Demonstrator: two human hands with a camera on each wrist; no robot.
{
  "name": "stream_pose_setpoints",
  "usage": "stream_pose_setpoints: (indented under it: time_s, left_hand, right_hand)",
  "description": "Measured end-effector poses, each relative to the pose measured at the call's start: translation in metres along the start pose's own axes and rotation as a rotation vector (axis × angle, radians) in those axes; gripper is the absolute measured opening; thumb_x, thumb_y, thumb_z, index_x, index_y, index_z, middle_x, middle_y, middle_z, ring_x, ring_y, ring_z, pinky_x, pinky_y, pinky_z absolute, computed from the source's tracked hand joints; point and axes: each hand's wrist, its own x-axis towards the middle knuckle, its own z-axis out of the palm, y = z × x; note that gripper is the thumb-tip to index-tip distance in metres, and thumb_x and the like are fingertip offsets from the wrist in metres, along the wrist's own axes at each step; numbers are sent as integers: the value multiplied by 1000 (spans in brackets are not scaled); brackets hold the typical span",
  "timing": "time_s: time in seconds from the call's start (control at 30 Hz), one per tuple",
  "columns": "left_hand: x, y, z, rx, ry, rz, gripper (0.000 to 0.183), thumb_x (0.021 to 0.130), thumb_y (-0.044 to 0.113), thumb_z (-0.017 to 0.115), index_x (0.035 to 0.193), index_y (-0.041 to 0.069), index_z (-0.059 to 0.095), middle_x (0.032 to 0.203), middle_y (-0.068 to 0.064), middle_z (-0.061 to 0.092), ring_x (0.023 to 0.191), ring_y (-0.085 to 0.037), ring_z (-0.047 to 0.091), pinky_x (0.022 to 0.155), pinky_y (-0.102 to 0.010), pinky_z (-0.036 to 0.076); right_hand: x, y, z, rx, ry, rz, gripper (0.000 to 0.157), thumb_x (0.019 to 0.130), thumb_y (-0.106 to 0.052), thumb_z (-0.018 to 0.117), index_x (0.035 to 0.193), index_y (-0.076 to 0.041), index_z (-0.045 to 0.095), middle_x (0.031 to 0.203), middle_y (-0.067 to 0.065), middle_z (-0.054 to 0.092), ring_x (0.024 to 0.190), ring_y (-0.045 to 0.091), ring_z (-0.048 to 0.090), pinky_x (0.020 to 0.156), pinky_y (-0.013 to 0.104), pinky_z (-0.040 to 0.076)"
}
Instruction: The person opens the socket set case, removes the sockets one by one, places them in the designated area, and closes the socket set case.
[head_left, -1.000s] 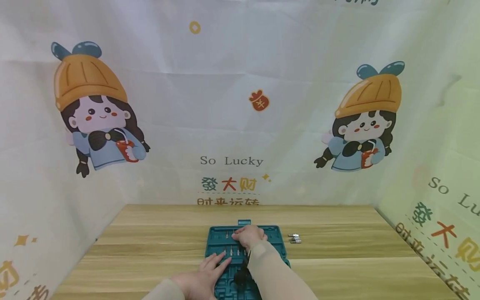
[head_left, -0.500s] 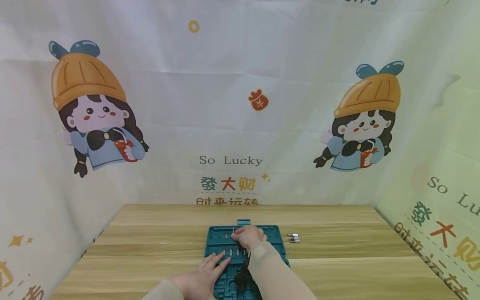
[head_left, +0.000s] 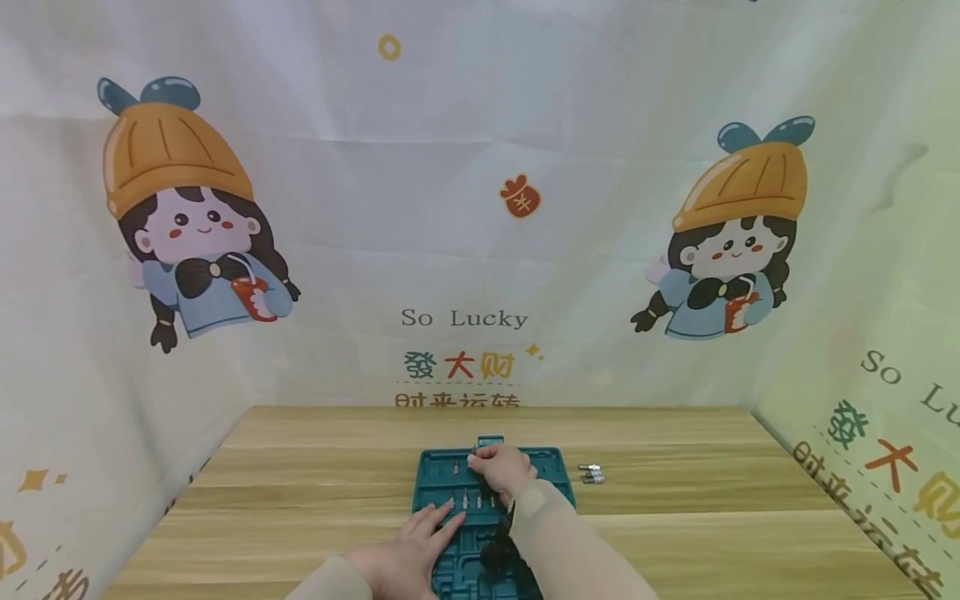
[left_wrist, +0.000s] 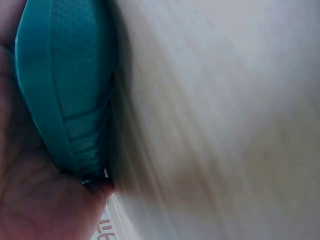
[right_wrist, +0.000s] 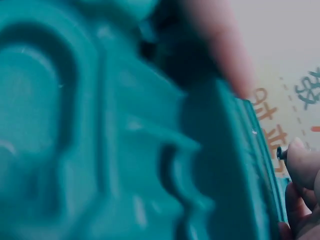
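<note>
Well, one teal case (head_left: 438,477) lies open on the bench (head_left: 315,479), directly beneath the fingers of both hands, its moulded tray full of recesses and ridges. One small metal bit (right_wrist: 281,152) is pinched between thumb and fingertips of the right hand (head_left: 504,468), up at the case's far edge; those fingers are drawn close together, only its dark end poking out. One more bit (head_left: 456,467) stands just left of that pinch. Nearer the person, below the pinch, runs a row of bits (head_left: 465,499); I count four showing, the leftmost at the left fingertips. The left hand (head_left: 405,550) has its fingers straight and spread over the case's left side, thumb held apart, touching it. Off to the right of the pinching fingers, just beside the case, lie silver pieces (head_left: 591,473) in a little cluster, too small to count. Well beyond the fingers hangs a pale printed cloth (head_left: 360,208) with two cartoon figures (head_left: 198,217).
</note>
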Motion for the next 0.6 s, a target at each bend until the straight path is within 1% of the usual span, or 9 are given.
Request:
stream_pose_setpoints:
  time_s: [0.07,0.1,0.17,0.23,0.33,0.4,0.5,0.6]
  left_hand:
    - [0,2,-1,-4,-2,-7,101,78,63,68,156,22,18,160,-4,10,144,-35,10,103,-59,31]
    - [0,4,-1,-6,-8,-15,101,78,62,69,156,22,18,160,-3,10,145,-34,10,104,-58,31]
    - [1,3,-1,-15,-15,-19,101,78,64,68,156,23,18,161,-2,9,145,-33,9,103,-58,32]
    - [1,2,-1,-22,-16,-19,101,78,64,68,156,24,17,161,-2,9,145,-33,8,103,-58,32]
    - [1,1,0,-26,-12,-14,102,78,63,68,156,23,16,161,-3,8,145,-34,7,103,-59,31]
    - [1,1,0,-22,-11,-15,102,78,64,68,156,23,16,161,-2,8,145,-34,8,103,-59,31]
    - [1,1,0,-18,-14,-19,101,77,65,67,156,25,17,161,-1,8,145,-33,9,102,-59,32]
    - [1,0,0,-34,-19,-23,101,77,66,67,156,27,17,161,0,8,145,-33,9,102,-59,32]
  right_hand:
    - [-1,0,-8,25,-16,-43,22,89,-30,70,106,-17,74,115,10,61,115,41,42,96,62,28]
    - [-3,0,-12,33,-26,-58,21,89,-30,70,105,-16,73,115,10,61,115,41,42,95,62,29]
    - [-7,-2,-20,48,-62,-103,21,91,-28,69,106,-14,71,115,10,61,114,40,44,92,59,34]
    - [-10,-4,-27,75,-116,-147,22,93,-26,66,109,-11,68,117,11,60,115,39,46,91,57,37]
    - [-12,-2,-40,130,-224,-203,27,95,-24,62,115,-5,63,119,11,61,114,36,52,92,54,42]
    - [-13,0,-49,161,-277,-225,27,97,-22,59,115,-3,60,116,12,63,114,34,55,94,55,41]
    - [-14,8,-63,197,-300,-231,21,98,-21,58,108,-3,58,109,10,66,109,30,60,96,58,37]
    - [-13,16,-75,228,-286,-224,20,98,-20,58,107,-1,58,107,11,68,104,28,63,98,60,35]
